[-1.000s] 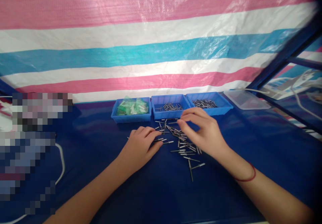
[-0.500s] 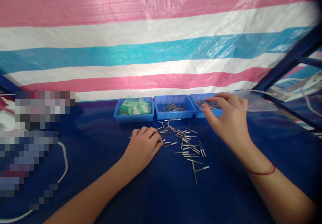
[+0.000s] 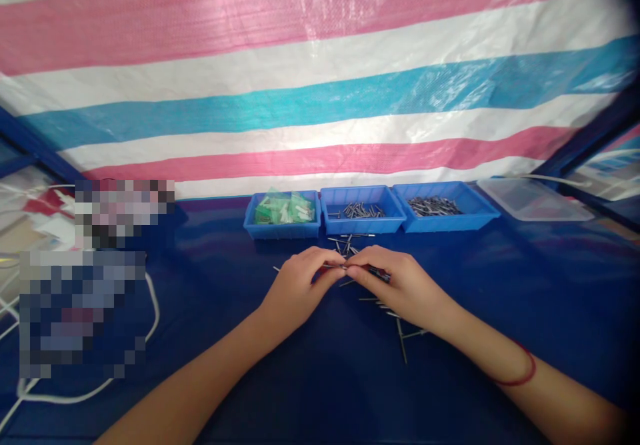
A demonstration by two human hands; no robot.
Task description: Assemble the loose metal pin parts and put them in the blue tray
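Note:
My left hand point(image 3: 299, 286) is closed in a pinch over the dark blue tabletop. Its thumb and forefinger meet those of my right hand point(image 3: 411, 286), closed in a pinch as well. A thin silvery blind rivet point(image 3: 343, 267) shows at the fingertips, mostly covered by them. Loose blind rivets point(image 3: 404, 348) lie scattered under and around my right hand, some hidden by it. Another rivet tip point(image 3: 277, 269) pokes out left of my left hand.
Behind the hands stand a blue bin of green-and-clear packets point(image 3: 283, 233), a blue bin with some rivets point(image 3: 365, 226) and a fuller blue bin of rivets point(image 3: 453, 224). A clear plastic lid point(image 3: 537, 200) lies at right. White cable point(image 3: 154, 298) curves at left; striped sheeting point(image 3: 300, 112) hangs behind.
My right hand has come down from the right-hand bin to meet my left hand, its fingers closing. The view has shifted, so the bins appear farther right.

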